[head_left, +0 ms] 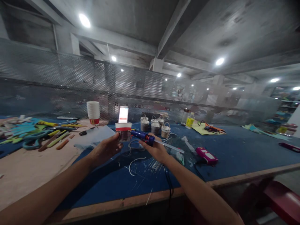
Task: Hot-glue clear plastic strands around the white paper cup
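Observation:
My left hand (106, 149) is closed around a paper cup (123, 130) with a white and red rim, held above the blue table top (234, 153). My right hand (156, 148) grips a blue hot glue gun (143, 136). Its nozzle points left at the cup's side, and a clear glue stick (169, 146) juts out of its back to the right. The gun's black cord (169, 184) drops over the table's front edge.
Several small cup baskets with wire handles (155, 124) stand behind the hands. A stack of paper cups (93, 112) is at the back left, coloured foam scraps and scissors (35, 134) far left. A pink gadget (206, 155), loose wires and bottles (189, 120) lie to the right.

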The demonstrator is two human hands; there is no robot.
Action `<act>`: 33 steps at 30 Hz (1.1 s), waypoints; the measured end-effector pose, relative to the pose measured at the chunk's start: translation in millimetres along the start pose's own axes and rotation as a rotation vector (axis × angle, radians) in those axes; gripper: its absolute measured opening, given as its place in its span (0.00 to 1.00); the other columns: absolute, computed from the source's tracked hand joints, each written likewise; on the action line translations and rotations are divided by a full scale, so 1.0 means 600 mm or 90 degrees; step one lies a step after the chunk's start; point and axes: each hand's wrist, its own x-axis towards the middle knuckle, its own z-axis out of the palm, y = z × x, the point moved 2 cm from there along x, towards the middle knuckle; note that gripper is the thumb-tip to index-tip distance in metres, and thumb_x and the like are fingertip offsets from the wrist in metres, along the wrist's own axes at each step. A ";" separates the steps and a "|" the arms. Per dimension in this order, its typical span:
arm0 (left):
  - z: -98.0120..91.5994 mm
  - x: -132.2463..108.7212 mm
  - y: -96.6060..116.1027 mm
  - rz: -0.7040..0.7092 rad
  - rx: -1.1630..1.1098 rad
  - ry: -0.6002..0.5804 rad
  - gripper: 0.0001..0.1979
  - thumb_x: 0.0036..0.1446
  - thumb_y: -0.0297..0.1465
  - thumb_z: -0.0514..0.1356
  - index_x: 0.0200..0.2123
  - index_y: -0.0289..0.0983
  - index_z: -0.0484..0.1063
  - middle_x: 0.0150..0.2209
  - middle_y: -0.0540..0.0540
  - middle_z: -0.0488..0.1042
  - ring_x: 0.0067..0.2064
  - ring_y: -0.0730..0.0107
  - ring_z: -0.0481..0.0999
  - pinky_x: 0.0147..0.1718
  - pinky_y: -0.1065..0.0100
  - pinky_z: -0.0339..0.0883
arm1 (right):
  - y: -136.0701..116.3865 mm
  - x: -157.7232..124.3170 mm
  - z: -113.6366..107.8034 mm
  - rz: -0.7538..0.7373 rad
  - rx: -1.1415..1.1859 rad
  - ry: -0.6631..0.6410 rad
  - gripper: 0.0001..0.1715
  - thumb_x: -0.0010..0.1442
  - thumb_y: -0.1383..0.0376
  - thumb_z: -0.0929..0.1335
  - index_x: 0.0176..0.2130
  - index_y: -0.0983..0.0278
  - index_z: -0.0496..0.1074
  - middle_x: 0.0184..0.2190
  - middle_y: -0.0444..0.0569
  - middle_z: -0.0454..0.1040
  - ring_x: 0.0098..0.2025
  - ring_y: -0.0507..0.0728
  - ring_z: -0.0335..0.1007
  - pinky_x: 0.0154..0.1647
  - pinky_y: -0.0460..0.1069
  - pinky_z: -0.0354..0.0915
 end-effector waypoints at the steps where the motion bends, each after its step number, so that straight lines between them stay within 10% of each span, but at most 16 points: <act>1: 0.000 0.000 0.000 0.000 0.000 0.003 0.10 0.63 0.34 0.73 0.45 0.37 0.84 0.40 0.43 0.85 0.29 0.69 0.74 0.29 0.68 0.69 | 0.002 0.001 0.000 0.010 0.011 0.001 0.19 0.67 0.47 0.74 0.38 0.60 0.75 0.29 0.44 0.74 0.32 0.57 0.71 0.32 0.49 0.70; 13: 0.004 -0.001 0.010 0.013 -0.043 0.036 0.06 0.62 0.32 0.73 0.41 0.39 0.82 0.36 0.47 0.84 0.28 0.68 0.73 0.26 0.67 0.65 | -0.008 0.003 -0.020 0.065 0.002 -0.006 0.23 0.70 0.45 0.72 0.35 0.60 0.74 0.24 0.42 0.72 0.26 0.55 0.69 0.29 0.48 0.64; 17: 0.009 -0.005 0.012 0.014 -0.057 0.045 0.06 0.61 0.29 0.73 0.41 0.39 0.82 0.37 0.48 0.85 0.29 0.67 0.76 0.28 0.67 0.67 | -0.012 0.000 -0.051 0.061 -0.283 -0.013 0.11 0.71 0.57 0.72 0.50 0.60 0.77 0.40 0.49 0.83 0.39 0.61 0.80 0.40 0.50 0.67; 21: 0.009 -0.002 0.010 0.013 -0.058 0.034 0.09 0.59 0.24 0.73 0.43 0.36 0.82 0.37 0.46 0.87 0.31 0.67 0.81 0.31 0.69 0.74 | -0.001 -0.024 -0.080 0.157 -0.506 -0.077 0.26 0.71 0.65 0.68 0.65 0.65 0.69 0.60 0.63 0.78 0.56 0.66 0.80 0.53 0.53 0.69; 33: -0.005 0.015 -0.002 0.033 -0.006 -0.055 0.12 0.62 0.28 0.73 0.49 0.36 0.85 0.48 0.38 0.89 0.42 0.59 0.88 0.39 0.67 0.80 | 0.021 -0.092 -0.101 0.289 -0.640 -0.200 0.24 0.69 0.63 0.65 0.61 0.69 0.74 0.61 0.66 0.76 0.64 0.71 0.70 0.64 0.62 0.62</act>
